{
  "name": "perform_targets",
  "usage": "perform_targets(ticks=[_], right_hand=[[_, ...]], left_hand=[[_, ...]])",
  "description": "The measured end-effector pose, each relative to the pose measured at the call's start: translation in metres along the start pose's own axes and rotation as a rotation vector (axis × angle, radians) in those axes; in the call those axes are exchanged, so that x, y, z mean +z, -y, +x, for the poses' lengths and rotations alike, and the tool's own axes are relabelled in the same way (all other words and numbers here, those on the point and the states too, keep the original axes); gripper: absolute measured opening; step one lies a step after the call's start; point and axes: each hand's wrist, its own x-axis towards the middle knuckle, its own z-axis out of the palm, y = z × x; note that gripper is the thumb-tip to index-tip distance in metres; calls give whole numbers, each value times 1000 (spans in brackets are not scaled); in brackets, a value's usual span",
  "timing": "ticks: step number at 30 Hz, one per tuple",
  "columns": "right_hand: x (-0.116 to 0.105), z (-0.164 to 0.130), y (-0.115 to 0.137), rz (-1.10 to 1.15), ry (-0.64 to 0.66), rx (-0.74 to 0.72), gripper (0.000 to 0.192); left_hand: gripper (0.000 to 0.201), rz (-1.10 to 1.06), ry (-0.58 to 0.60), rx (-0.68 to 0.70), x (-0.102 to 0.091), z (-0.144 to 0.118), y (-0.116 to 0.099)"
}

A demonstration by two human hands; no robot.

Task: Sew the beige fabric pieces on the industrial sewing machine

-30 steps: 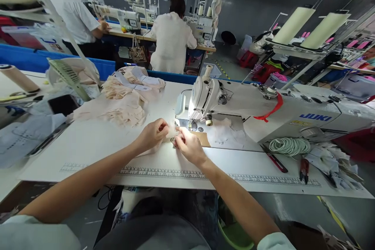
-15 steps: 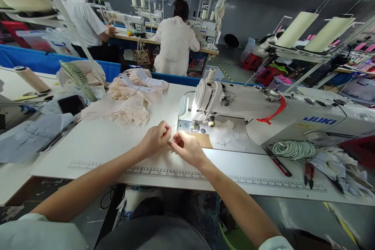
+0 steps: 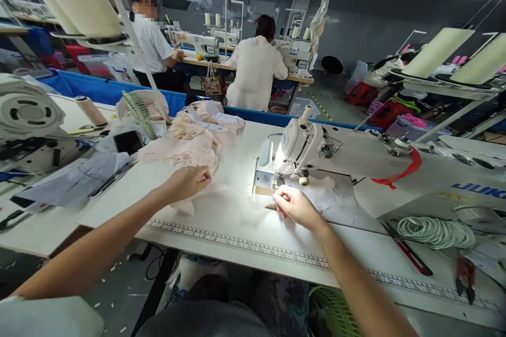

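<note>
My left hand (image 3: pixel 188 180) is closed on the edge of a pale pink fabric piece (image 3: pixel 185 204) at the near side of a pile of the same fabric (image 3: pixel 179 142). My right hand (image 3: pixel 294 205) rests with curled fingers on the white table, just in front of the needle area of the white sewing machine (image 3: pixel 312 147). Whether it pinches anything is hidden by the fingers. The lit patch of table (image 3: pixel 237 205) lies between my two hands.
A coil of white cord (image 3: pixel 435 231), red-handled scissors (image 3: pixel 407 249) and snips (image 3: pixel 465 273) lie at the right. Papers (image 3: pixel 75 181), a phone (image 3: pixel 127 142) and a small fan (image 3: pixel 138 110) sit at the left. Two people work at machines behind a blue divider (image 3: pixel 95 89).
My hands have parted: the left moved left to the fabric pile, the right moved right toward the machine's needle. The view shifted left.
</note>
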Motion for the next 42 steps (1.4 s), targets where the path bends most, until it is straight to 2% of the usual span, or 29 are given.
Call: perform_targets(ticks=[3, 7, 8, 11, 13, 16, 20, 22, 23, 25, 28, 30, 33, 35, 37, 40, 42], right_hand=[[8, 4, -5, -311, -140, -76, 24], [24, 4, -8, -512, -300, -120, 23], [26, 2, -9, -542, -317, -125, 22], [25, -2, -10, -558, -304, -122, 18], [20, -4, -12, -537, -300, -128, 18], [12, -7, -13, -478, -307, -136, 18], [6, -9, -14, -462, -268, -109, 17], [6, -9, -15, -470, -248, -110, 17], [6, -9, -15, -470, -245, -117, 18], [5, -8, -16, -469, -247, -136, 19], [5, -8, -15, -482, -235, -132, 20], [4, -9, -14, -488, -224, -119, 20], [4, -10, -13, -471, -216, -117, 19], [3, -10, -12, -447, -209, -112, 20], [3, -11, -12, -422, -202, -106, 21], [-1, -11, -13, -393, -176, -110, 23], [-5, -12, -14, -391, -163, -122, 25]], left_hand=[[16, 233, 1, -53, -1, 16, -3], [25, 433, -253, -152, 1, 44, -14], [27, 467, -284, -182, 1, 50, -14], [23, 476, -212, -243, -1, 62, -5], [21, 420, -215, -248, -5, 63, 4], [23, 380, -412, -238, -24, 55, 13], [27, 456, -730, -252, -62, 38, 17], [27, 458, -808, -259, -74, 34, 19], [27, 446, -803, -256, -76, 33, 19], [25, 413, -693, -216, -70, 35, 19], [26, 399, -450, -90, -42, 45, 14], [27, 392, -397, -43, -21, 54, 9], [27, 334, -418, -57, -2, 70, 4], [26, 300, -450, -83, -3, 80, 6], [24, 220, -528, -127, -15, 86, 11], [18, -177, -770, -195, -48, 80, 20], [17, -433, -928, -194, -74, 63, 22]])
